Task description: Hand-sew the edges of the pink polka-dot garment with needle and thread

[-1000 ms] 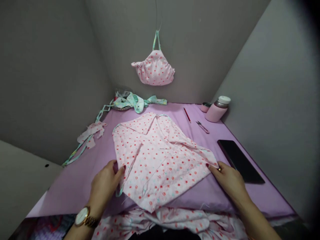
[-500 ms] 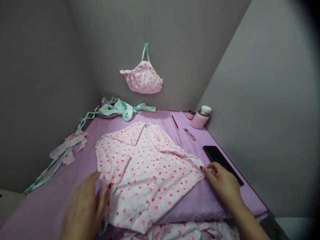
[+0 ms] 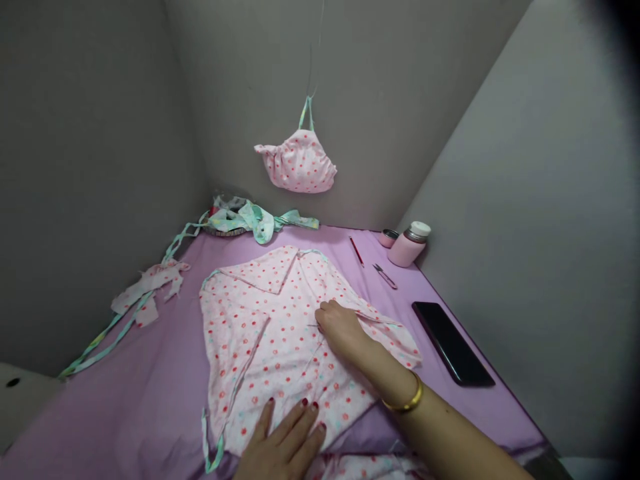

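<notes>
A pink fabric piece with red dots lies spread out, with folded flaps and mint edging. My left hand rests flat on its near edge, fingers spread. At the middle of the cloth, my right hand has its fingers pinched together on a thin needle, whose end sticks out to the left of the fingertips. A thread trails over the cloth below it. A mint tie hangs from the cloth's near left corner. More dotted fabric is bunched beyond the near edge.
On the purple-covered table are a black phone, thread snips, a red pencil and a pink jar. Mint strips and fabric scraps lie left. A dotted pouch hangs on a string.
My right hand has moved left from the cloth's right corner to the needle at its middle. My left hand has moved right from the left edge and now lies flat on the cloth.
</notes>
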`<state>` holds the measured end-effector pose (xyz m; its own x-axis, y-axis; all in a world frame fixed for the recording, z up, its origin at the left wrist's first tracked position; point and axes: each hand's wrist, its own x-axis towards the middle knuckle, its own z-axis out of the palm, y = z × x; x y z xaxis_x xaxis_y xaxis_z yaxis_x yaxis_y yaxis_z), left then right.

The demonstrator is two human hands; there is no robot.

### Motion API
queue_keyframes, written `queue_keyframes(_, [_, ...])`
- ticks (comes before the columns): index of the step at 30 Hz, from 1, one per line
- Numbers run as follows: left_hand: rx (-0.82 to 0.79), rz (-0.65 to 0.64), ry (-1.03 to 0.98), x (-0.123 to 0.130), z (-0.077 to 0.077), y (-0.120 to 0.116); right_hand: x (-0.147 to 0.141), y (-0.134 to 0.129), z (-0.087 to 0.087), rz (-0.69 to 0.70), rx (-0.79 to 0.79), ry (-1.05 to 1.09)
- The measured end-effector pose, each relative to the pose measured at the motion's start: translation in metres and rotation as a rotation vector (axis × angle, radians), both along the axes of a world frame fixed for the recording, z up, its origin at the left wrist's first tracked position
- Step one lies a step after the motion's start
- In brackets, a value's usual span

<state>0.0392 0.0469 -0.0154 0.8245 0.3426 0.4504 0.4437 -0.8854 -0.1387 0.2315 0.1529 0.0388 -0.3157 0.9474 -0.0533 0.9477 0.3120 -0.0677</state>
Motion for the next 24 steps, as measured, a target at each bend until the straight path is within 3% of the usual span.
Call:
queue_keyframes(4, [-0.001,0.005,-0.037,0.002,-0.003,-0.001,0.008,0.004,0.002,-0.009,-0.019,-0.032])
queue_keyframes(10, [-0.193,-0.006,-0.148,-0.003,0.003,0.000,0.023,-0.007,0.035,0.011,0.010,0.028])
queue_keyframes(16, [-0.724,0.411,-0.638,0.010,0.045,0.023,0.008,-0.034,0.057,0.195,0.087,0.234])
queue_keyframes(20, [-1.161,0.288,-0.831,0.027,0.067,0.041,-0.001,-0.049,0.066,0.264,0.079,0.489])
queue_keyframes(24, [-1.494,0.230,-0.994,0.034,0.069,0.042,0.001,-0.055,0.063,0.037,-0.037,0.901])
